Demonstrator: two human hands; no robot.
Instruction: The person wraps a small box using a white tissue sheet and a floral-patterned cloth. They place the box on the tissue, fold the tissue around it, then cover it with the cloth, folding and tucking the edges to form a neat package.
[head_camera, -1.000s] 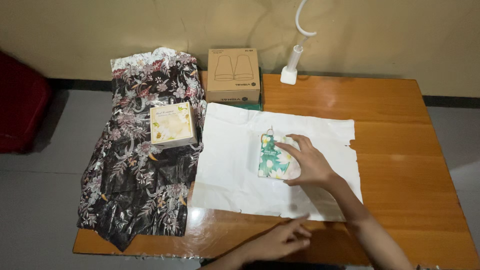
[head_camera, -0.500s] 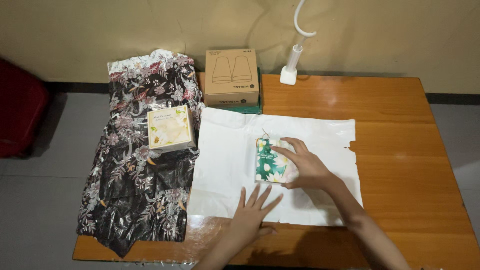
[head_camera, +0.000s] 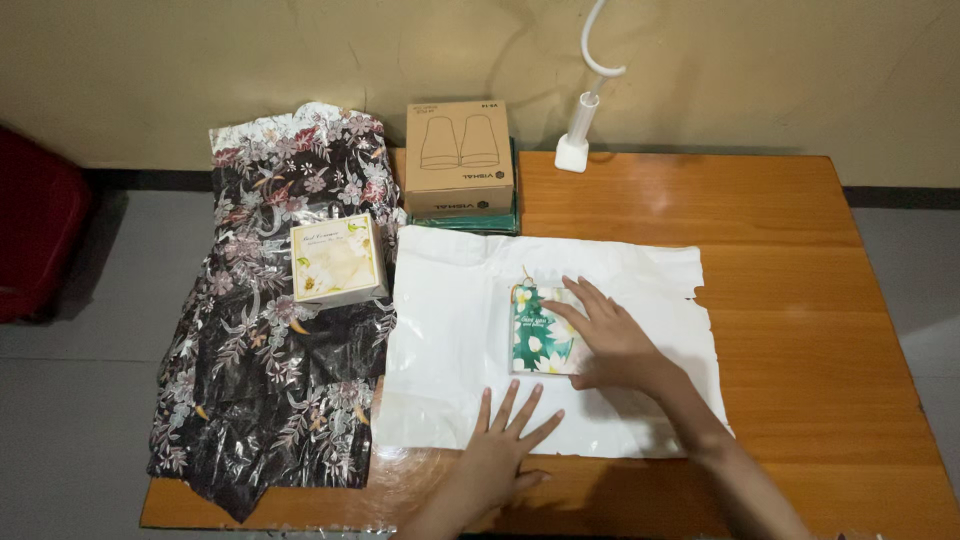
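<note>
At the far left edge of the frame sits a dark red object (head_camera: 35, 230) on the grey floor. Next to it, a sheet of dark flowered wrapping paper (head_camera: 270, 370) hangs over the left end of the wooden table (head_camera: 800, 300), with a cream flower-printed box (head_camera: 337, 260) resting on it. Up toward the top centre, a brown cardboard box (head_camera: 458, 158) stands against the wall, on top of something green.

A white paper sheet (head_camera: 450, 300) covers the middle of the table. The left hand (head_camera: 505, 450) lies flat on its lower edge, fingers spread, gripping nothing. Just above it and to the right, a small green flowered packet (head_camera: 538, 335) lies on the sheet; the right hand (head_camera: 610, 340) rests over its right side, fingers loosely extended, pressing rather than grasping.

A white clip-on lamp (head_camera: 578, 130) stands at the table's back edge.
</note>
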